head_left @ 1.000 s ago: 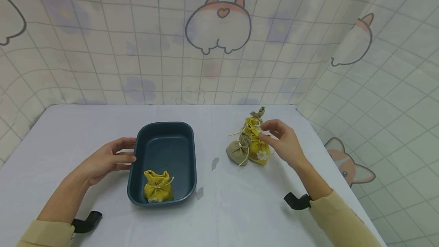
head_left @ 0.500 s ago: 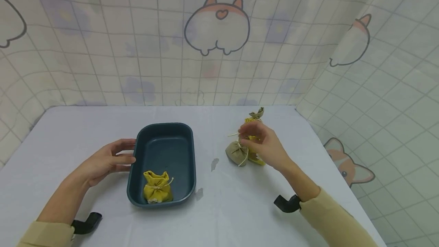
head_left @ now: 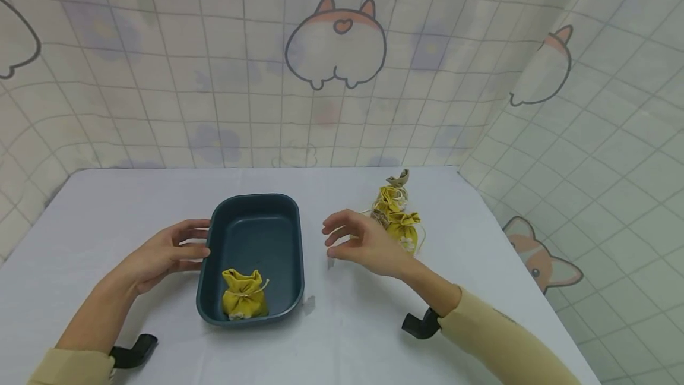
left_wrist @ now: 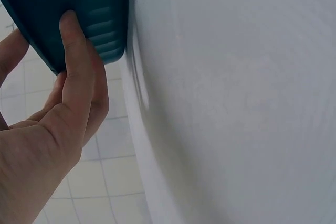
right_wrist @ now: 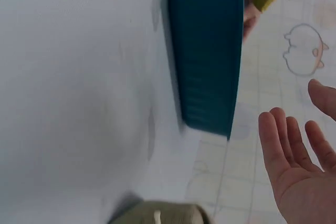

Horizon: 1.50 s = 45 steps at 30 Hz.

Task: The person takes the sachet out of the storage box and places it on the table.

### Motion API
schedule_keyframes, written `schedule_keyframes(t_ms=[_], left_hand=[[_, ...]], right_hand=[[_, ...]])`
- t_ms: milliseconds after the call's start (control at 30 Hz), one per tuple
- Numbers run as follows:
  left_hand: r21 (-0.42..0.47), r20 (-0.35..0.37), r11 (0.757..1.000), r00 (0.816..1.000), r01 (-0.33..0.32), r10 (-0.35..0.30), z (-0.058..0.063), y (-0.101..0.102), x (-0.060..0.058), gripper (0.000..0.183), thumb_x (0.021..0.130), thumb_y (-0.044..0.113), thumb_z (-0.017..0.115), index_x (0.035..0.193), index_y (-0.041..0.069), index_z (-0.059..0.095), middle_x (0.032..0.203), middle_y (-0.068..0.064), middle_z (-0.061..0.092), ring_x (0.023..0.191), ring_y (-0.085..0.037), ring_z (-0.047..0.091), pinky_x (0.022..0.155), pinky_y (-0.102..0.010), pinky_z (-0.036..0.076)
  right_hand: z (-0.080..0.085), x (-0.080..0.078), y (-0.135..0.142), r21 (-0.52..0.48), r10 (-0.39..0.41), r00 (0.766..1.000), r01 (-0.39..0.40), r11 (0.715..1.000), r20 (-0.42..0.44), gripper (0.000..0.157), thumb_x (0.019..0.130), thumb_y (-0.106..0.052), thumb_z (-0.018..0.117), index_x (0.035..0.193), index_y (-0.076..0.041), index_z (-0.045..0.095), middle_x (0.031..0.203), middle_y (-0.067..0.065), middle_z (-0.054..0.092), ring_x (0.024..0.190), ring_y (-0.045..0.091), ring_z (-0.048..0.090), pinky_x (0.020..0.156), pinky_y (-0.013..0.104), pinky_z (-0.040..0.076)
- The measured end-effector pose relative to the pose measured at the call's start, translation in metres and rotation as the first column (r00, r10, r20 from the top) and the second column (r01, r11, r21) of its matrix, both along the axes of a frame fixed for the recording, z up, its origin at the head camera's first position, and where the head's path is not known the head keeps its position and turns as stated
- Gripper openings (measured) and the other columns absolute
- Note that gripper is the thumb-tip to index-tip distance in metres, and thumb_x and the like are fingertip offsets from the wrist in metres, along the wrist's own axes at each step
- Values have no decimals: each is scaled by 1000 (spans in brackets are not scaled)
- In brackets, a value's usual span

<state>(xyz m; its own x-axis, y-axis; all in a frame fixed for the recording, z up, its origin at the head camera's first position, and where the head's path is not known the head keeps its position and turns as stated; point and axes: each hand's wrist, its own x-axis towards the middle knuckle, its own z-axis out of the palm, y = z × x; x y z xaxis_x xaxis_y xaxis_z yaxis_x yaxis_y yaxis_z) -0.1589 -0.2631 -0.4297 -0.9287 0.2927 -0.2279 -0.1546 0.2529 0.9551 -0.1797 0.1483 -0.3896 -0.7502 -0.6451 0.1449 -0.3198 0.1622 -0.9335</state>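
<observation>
My left hand (head_left: 165, 251) lies against the left side of a dark teal tray (head_left: 262, 233), its fingertips on the outer wall; the left wrist view shows a finger (left_wrist: 73, 51) flat along that wall. Inside the tray, at its near end, stands a yellow drawstring pouch (head_left: 244, 299). My right hand (head_left: 369, 245) is in the air between the tray and a cluster of pouches, fingers loosely bent and holding nothing. In the right wrist view, this hand (right_wrist: 299, 166) is apart from the tray (right_wrist: 207, 61).
Behind my right hand are a yellow flowered pouch (head_left: 404, 230), another yellow pouch (head_left: 389, 198) and a beige pouch top (head_left: 398, 179). A nearer beige pouch (head_left: 380, 217) is mostly hidden by the hand. A white cloth (head_left: 342, 325) covers the table; patterned curtains (head_left: 240, 76) hang around it.
My right hand has moved left from the yellow pouches, across the beige pouch, towards the tray, with nothing in it. The left hand and the tray have stayed in place.
</observation>
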Motion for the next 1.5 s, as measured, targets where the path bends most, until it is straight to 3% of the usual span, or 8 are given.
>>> schedule_keyframes(t_ms=[300, 500, 700, 1033, 1300, 1500], left_hand=[[34, 24, 999, 1000, 7, -7, -4, -5, -2, 82, 97, 13, 73, 159, -2, 22, 155, -32, 31, 123, -36, 59, 96, -49, 56], [41, 36, 999, 999, 16, -18, -2, -6, -3, 83, 96, 13, 73, 159, -2, 22, 156, -32, 30, 123, -35, 59, 97, -50, 55], [46, 59, 999, 998, 12, -15, 1, -6, -4, 83, 96, 13, 74, 159, -2, 22, 155, -32, 31, 119, -31, 62, 96, -50, 56], [63, 73, 998, 997, 28, -32, 0, -10, -6, 82, 96, 13, 74, 159, -2, 22, 156, -33, 30, 122, -30, 60, 96, -48, 56], [63, 81, 998, 996, 30, -35, 1, -10, -7, 82, 96, 13, 73, 159, -2, 22, 155, -33, 31, 121, -29, 60, 95, -48, 56], [64, 77, 997, 996, 34, -39, 1, -10, -9, 81, 97, 13, 73, 158, -2, 22, 156, -33, 30, 122, -30, 60, 96, -48, 56]], right_hand=[[-9, 9, -37, -14, 197, 980, -197, 980, -5, 57, 90, -2, 79, 140, -8, 53, 136, 14, 56, 122, 29, 61, 94, 38, 57], [-14, 14, -54, -21, 281, 960, -281, 959, -9, 60, 88, 3, 79, 141, -2, 50, 140, 16, 54, 127, 34, 58, 97, 38, 56], [-17, 17, -71, 11, 312, 950, -311, 950, -29, 60, 88, 1, 79, 141, 1, 51, 140, 16, 55, 128, 33, 56, 98, 31, 55], [-19, 19, -94, 63, 354, 934, -352, 934, -36, 57, 90, -1, 79, 141, 0, 53, 142, 15, 56, 127, 10, 55, 99, 25, 52], [-22, 20, -108, 147, 355, 933, -343, 928, -63, 54, 90, -7, 81, 138, -4, 57, 136, 8, 60, 121, 2, 55, 97, 20, 51], [-23, 22, -113, 196, 330, 938, -305, 932, -109, 43, 94, -11, 77, 133, -4, 60, 126, 6, 65, 110, -2, 58, 91, 17, 53]])
